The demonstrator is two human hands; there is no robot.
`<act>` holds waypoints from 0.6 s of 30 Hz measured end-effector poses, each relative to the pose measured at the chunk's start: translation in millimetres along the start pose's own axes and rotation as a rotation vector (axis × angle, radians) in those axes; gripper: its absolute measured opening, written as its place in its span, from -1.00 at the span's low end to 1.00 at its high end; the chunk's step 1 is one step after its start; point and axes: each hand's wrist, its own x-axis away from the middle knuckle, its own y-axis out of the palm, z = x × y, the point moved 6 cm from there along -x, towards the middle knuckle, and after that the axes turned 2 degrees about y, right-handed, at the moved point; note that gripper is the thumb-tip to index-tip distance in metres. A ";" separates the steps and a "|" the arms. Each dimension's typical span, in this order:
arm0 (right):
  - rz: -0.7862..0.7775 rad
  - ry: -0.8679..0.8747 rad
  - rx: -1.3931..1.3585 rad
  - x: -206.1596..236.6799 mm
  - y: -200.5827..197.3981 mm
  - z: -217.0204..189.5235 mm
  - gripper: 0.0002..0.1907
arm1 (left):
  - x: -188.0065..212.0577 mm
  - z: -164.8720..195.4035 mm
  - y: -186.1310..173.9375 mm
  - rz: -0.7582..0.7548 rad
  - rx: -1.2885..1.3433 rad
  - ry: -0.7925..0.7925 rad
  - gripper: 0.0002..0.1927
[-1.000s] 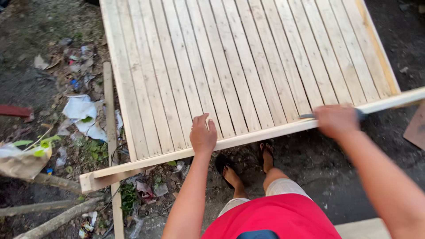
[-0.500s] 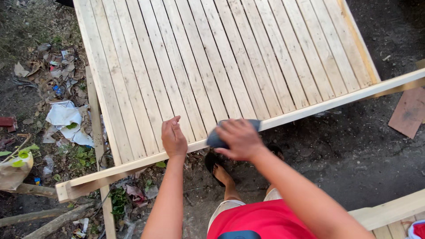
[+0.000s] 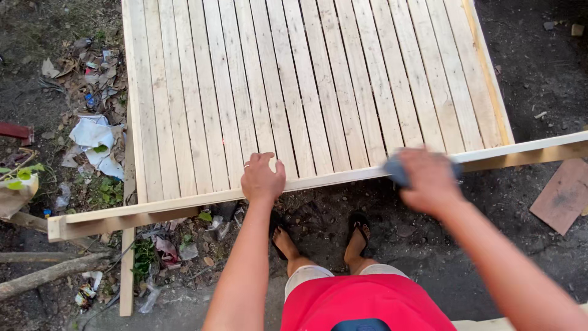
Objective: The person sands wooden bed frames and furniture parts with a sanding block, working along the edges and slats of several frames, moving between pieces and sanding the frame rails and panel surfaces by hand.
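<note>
Head view. Long wooden rail (image 3: 184, 205) runs across the near edge of the slatted wooden panel (image 3: 318, 86), tilted up to the right. Left hand (image 3: 262, 178) rests palm-down on the rail near mid-length, fingers curled over its far edge, arm straight from below. Right hand (image 3: 429, 179) lies further right on the same rail, closed around a dark grey sanding block (image 3: 397, 170) pressed to the rail's top; hand blurred. Sandalled feet (image 3: 358, 236) stand on dark ground just below the rail. Litter (image 3: 95, 141) left of the panel.
</note>
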 end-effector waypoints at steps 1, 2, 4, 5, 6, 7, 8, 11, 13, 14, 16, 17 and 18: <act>-0.078 -0.033 -0.049 -6.2 -0.1 -29.2 -0.01 | -0.5 -0.1 0.7 -0.003 0.007 -0.013 -0.61; 0.142 -0.204 -0.143 -6.7 -20.8 -66.0 0.04 | -0.3 -0.2 2.8 -0.001 0.016 -0.027 -0.61; 0.132 -0.302 -0.270 -7.6 -37.7 -118.4 -0.04 | -0.4 -0.9 8.7 0.010 0.025 -0.044 -0.59; 0.146 -0.343 -0.362 -7.8 -47.0 -135.7 -0.13 | -0.6 -1.8 11.6 0.011 0.020 -0.047 -0.57; 0.119 -0.357 -0.349 -3.3 -49.7 -147.0 -0.14 | -0.3 -2.6 14.5 0.014 0.016 -0.048 -0.55; 0.100 -0.373 -0.332 -3.3 -53.1 -153.8 -0.15 | -0.2 -1.1 14.5 0.049 -0.035 -0.023 -0.49; 0.079 -0.385 -0.318 1.3 -54.0 -155.6 -0.15 | -0.5 1.3 13.9 0.080 -0.090 0.005 -0.43; 0.310 -0.502 -0.272 26.5 -59.4 -140.4 -0.03 | 0.7 11.3 21.3 -0.001 -0.148 -0.017 -0.32; 0.264 -0.448 -0.238 24.8 -50.1 -127.8 0.05 | -1.6 27.0 26.7 -0.066 -0.118 -0.047 -0.29; 0.248 -0.419 -0.217 16.6 -47.4 -123.7 0.10 | -0.4 37.1 31.1 -0.092 -0.092 -0.056 -0.29; 0.245 -0.389 -0.287 1.2 -44.8 -124.5 0.00 | -4.2 50.5 31.8 -0.107 -0.067 -0.075 -0.30; 0.225 -0.363 -0.331 -4.0 -42.4 -127.1 -0.05 | -4.4 53.3 31.4 -0.115 -0.062 -0.085 -0.31; 0.183 -0.352 -0.344 -7.3 -37.9 -132.1 -0.04 | -4.0 53.1 30.3 -0.126 -0.060 -0.103 -0.32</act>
